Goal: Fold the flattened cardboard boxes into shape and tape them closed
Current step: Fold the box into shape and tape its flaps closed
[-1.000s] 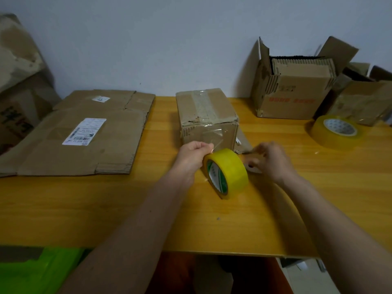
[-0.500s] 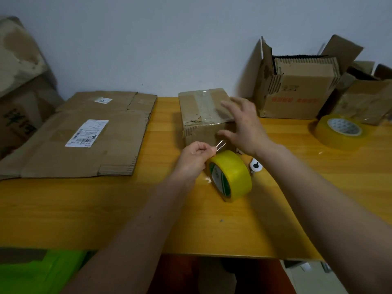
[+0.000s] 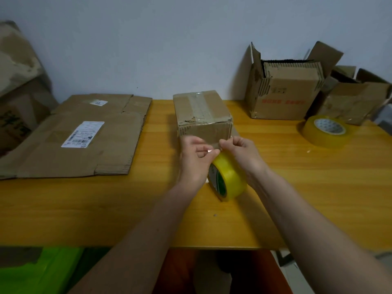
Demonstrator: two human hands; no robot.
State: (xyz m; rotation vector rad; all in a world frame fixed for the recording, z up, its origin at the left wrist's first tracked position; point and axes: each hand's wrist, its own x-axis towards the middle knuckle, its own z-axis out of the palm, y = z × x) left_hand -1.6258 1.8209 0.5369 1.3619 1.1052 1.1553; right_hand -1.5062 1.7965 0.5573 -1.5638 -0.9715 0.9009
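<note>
At the far left, brown cardboard (image 3: 19,81) is stacked against the wall. Beside it, flattened boxes (image 3: 84,136) are laid on the wooden table (image 3: 106,209), and a white shipping label (image 3: 83,134) is seen on the top sheet. In the middle of the table a small folded box (image 3: 202,115) is stood, with clear tape run along its top seam. Just in front of it, the left hand (image 3: 194,160) is held with fingers curled, and a stretch of clear tape appears to be pinched between thumb and fingers. A yellow tape roll (image 3: 228,179) is stood on edge on the table, between the two wrists. The right hand (image 3: 241,153) is placed just beside the left, its fingers curled and pinching the same strip near the box's front face. Further right, an open box (image 3: 284,96) packed with cardboard is set by the wall, another open box (image 3: 356,98) beside it, and a second tape roll (image 3: 326,132) is laid flat in front.
</note>
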